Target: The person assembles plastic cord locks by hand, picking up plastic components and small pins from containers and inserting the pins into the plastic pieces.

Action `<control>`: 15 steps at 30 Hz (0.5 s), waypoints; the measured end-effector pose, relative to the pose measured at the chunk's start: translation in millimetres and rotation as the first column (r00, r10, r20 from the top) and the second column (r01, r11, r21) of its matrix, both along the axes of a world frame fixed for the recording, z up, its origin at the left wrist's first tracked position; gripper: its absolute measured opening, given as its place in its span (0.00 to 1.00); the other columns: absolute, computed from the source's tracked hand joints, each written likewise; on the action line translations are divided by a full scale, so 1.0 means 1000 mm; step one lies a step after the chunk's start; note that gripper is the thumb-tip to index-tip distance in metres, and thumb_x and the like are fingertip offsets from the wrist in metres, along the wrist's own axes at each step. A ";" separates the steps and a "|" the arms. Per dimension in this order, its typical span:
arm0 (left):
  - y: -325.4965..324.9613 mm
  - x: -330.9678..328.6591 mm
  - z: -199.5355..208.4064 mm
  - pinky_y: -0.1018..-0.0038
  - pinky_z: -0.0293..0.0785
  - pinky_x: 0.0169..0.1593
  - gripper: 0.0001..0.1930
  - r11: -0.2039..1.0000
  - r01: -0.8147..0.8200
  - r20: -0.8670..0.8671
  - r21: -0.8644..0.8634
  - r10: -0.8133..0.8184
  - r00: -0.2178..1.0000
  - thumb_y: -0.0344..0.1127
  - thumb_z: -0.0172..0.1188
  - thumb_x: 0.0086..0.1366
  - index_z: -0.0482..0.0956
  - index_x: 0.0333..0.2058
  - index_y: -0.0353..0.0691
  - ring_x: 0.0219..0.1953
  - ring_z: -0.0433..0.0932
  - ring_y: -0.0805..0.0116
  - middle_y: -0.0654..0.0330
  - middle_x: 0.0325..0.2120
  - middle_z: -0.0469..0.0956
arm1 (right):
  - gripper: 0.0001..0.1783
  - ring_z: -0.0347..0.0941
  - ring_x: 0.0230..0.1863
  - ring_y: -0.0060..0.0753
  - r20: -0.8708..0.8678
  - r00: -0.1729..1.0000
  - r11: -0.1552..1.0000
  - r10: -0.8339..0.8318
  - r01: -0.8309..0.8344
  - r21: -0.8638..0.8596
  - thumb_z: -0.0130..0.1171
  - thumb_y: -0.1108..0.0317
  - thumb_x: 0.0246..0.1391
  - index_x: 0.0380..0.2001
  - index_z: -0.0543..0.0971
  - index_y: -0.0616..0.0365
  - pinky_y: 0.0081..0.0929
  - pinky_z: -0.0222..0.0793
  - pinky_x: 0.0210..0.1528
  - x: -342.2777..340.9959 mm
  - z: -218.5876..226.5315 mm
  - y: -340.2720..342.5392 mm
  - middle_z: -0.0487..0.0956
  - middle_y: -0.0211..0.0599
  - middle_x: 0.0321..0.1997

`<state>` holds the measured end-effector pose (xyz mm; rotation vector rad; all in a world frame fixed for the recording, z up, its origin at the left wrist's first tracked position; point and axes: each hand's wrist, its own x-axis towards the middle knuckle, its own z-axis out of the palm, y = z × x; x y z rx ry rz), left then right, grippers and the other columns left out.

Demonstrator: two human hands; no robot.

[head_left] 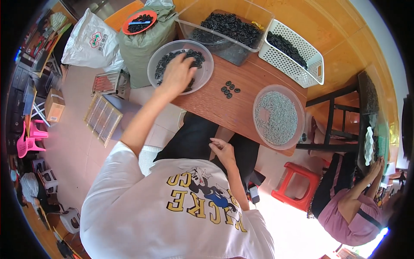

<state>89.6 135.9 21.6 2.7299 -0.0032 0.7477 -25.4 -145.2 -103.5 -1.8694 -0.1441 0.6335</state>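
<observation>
My left hand [177, 76] reaches down into a round translucent bowl [208, 73] of small black ring-shaped parts [162, 65]. Its fingers are apart among the parts, with the tips partly hidden. Over my lap, below the table's front edge, my right hand [224, 151] is loosely bent, thumb and fingers a little apart, with nothing seen in it. Several black oval pieces [229, 90] lie in a small group on the brown table [202, 105]. To their right, a second round bowl [298, 101] holds many small silvery-grey pieces [278, 118].
Behind stand a clear bin [185, 31] of black parts and a white perforated basket [317, 80]. A red plate [127, 29] tops a green sack [140, 56] at left. A red stool [297, 172] and another person [351, 207] are at right.
</observation>
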 end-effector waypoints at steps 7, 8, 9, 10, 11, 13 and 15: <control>0.039 0.002 -0.024 0.58 0.69 0.46 0.13 0.987 -0.147 -0.318 0.064 0.159 0.935 0.33 0.59 0.56 0.74 0.41 0.38 0.42 0.72 0.45 0.45 0.36 0.71 | 0.16 0.78 0.34 0.28 0.021 0.997 0.997 0.081 -0.081 -0.009 0.61 0.65 0.50 0.43 0.79 0.57 0.23 0.72 0.40 0.003 0.001 0.004 0.81 0.41 0.35; 0.040 0.002 -0.026 0.58 0.69 0.45 0.13 0.991 -0.129 -0.318 0.022 0.129 0.939 0.31 0.59 0.55 0.75 0.40 0.38 0.42 0.72 0.45 0.46 0.36 0.71 | 0.16 0.78 0.34 0.28 0.017 0.997 0.997 0.074 -0.074 -0.013 0.61 0.65 0.50 0.43 0.79 0.57 0.23 0.72 0.40 0.003 0.001 0.003 0.81 0.41 0.35; 0.041 0.003 -0.027 0.59 0.70 0.45 0.12 0.993 -0.113 -0.317 -0.021 0.101 0.943 0.30 0.59 0.55 0.75 0.40 0.37 0.41 0.73 0.46 0.46 0.36 0.72 | 0.16 0.78 0.34 0.29 0.021 0.997 0.997 0.073 -0.072 -0.026 0.61 0.65 0.49 0.43 0.79 0.56 0.24 0.72 0.40 0.003 0.000 0.003 0.81 0.42 0.35; 0.042 0.003 -0.029 0.59 0.70 0.45 0.12 0.994 -0.109 -0.320 -0.024 0.095 0.943 0.30 0.59 0.55 0.75 0.40 0.37 0.41 0.73 0.46 0.46 0.36 0.72 | 0.16 0.78 0.34 0.29 0.025 0.997 0.997 0.073 -0.072 -0.038 0.61 0.65 0.49 0.43 0.79 0.56 0.24 0.72 0.40 0.002 0.000 0.003 0.81 0.42 0.35; 0.043 0.004 -0.031 0.59 0.70 0.43 0.11 0.995 -0.081 -0.280 -0.054 0.062 0.958 0.28 0.59 0.54 0.76 0.38 0.36 0.40 0.74 0.46 0.47 0.34 0.73 | 0.16 0.78 0.34 0.29 0.023 0.997 0.997 0.070 -0.069 -0.041 0.61 0.65 0.49 0.43 0.79 0.56 0.24 0.72 0.40 0.001 -0.001 0.003 0.81 0.42 0.35; 0.045 0.005 -0.033 0.61 0.72 0.41 0.08 0.994 -0.023 -0.194 -0.111 0.001 0.981 0.25 0.60 0.52 0.80 0.34 0.34 0.37 0.76 0.46 0.47 0.32 0.75 | 0.16 0.78 0.34 0.30 0.026 0.998 0.998 0.065 -0.065 -0.023 0.61 0.64 0.49 0.43 0.79 0.56 0.24 0.72 0.40 0.001 -0.001 0.001 0.81 0.43 0.35; 0.049 0.006 -0.031 0.62 0.72 0.40 0.08 0.994 -0.021 -0.152 -0.110 0.004 0.988 0.24 0.60 0.52 0.80 0.33 0.34 0.36 0.76 0.47 0.47 0.31 0.76 | 0.16 0.78 0.34 0.31 0.029 0.997 0.997 0.071 -0.071 -0.026 0.61 0.64 0.49 0.43 0.79 0.56 0.24 0.72 0.40 0.000 -0.001 0.001 0.81 0.43 0.35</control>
